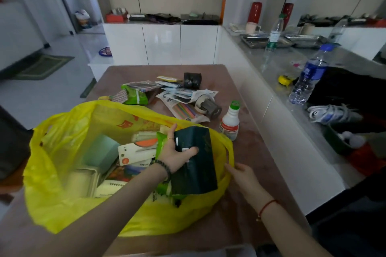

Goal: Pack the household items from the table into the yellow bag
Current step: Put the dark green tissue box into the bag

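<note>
A yellow plastic bag (pixel 60 173) stands wide at the near side of the brown table (pixel 246 210), holding several packs and boxes. Inside its right side, my left hand (pixel 175 154) grips a dark green pouch (pixel 196 165) together with a light green packet under it. My right hand (pixel 242 173) pinches the bag's right rim beside the handle. Beyond the bag lie loose items: a green snack packet (pixel 135 95), flat sachets (pixel 177 92), a pack of coloured straws (pixel 186 109), tape rolls (pixel 208 106), a black roll (pixel 192 80) and a white bottle with a green cap (pixel 229 121).
A grey counter (pixel 277 62) runs along the right of the table, carrying water bottles (pixel 307 77), metal trays, a yellow tape measure (pixel 285 79) and a coiled white cable (pixel 330 112). White cabinets stand behind the table. Open floor with a mat lies to the left.
</note>
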The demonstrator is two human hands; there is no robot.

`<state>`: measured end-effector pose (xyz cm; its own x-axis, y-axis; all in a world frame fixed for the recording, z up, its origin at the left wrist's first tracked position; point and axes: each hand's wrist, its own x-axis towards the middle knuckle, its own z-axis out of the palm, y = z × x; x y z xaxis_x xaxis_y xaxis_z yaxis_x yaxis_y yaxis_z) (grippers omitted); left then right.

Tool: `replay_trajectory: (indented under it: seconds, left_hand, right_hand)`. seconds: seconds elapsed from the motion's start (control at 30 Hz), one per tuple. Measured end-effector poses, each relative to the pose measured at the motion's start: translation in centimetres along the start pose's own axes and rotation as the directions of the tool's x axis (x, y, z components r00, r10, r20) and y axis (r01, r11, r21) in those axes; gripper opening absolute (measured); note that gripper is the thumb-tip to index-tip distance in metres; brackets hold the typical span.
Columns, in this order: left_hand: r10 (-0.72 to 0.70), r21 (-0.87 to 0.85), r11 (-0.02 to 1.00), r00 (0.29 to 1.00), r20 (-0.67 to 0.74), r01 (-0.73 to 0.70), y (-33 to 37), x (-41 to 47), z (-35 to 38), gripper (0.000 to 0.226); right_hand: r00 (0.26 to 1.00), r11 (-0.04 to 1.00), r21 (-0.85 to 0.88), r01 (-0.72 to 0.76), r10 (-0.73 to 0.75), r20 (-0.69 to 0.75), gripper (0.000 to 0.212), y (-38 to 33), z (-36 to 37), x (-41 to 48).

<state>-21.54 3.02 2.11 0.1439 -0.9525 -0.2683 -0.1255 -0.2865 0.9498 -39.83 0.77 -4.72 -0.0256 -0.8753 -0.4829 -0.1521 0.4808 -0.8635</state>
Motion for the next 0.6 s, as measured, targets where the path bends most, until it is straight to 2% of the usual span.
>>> replay_trajectory:
  seconds: [0.03,0.07,0.17,0.27,0.4,0.5,0.6]
  left_hand:
    - [-0.005,0.016,1.000,1.000,0.002,0.005,-0.1,-0.1,0.1,0.092]
    - [-0.008,0.024,1.000,1.000,-0.001,0.008,-0.3,0.0,0.2,0.092]
    - [-0.033,0.055,0.998,0.999,-0.021,0.034,-0.6,0.5,0.5,0.096]
    - [-0.053,0.133,0.989,0.998,-0.038,0.058,-0.4,1.1,1.2,0.098]
    - [-0.039,0.264,0.962,0.995,-0.097,0.063,0.3,2.1,3.3,0.098]
    - [-0.102,0.474,0.872,0.992,-0.069,0.123,0.2,2.4,4.9,0.102]
    - [-0.117,0.598,0.795,0.993,-0.004,0.097,-0.4,2.5,5.3,0.106]
  right_hand:
    - [0.999,0.995,0.102,0.021,-0.024,0.028,0.016,-0.3,-0.2,-0.2]
    - [0.997,0.980,0.189,0.056,-0.064,0.034,0.013,-0.9,-0.7,-0.5]
    - [0.979,0.923,0.336,0.185,-0.202,0.017,0.016,-3.2,-2.5,-1.3]
    - [0.938,0.890,0.330,0.315,-0.346,0.036,0.020,-5.8,-4.2,-3.0]
    - [0.858,0.860,0.329,0.390,-0.470,0.209,0.022,-7.7,-5.1,-6.0]
    - [0.812,0.847,0.336,0.411,-0.508,0.288,0.018,-8.4,-5.3,-7.7]
    - [0.776,0.834,0.306,0.460,-0.545,0.319,0.020,-8.9,-5.8,-8.4]
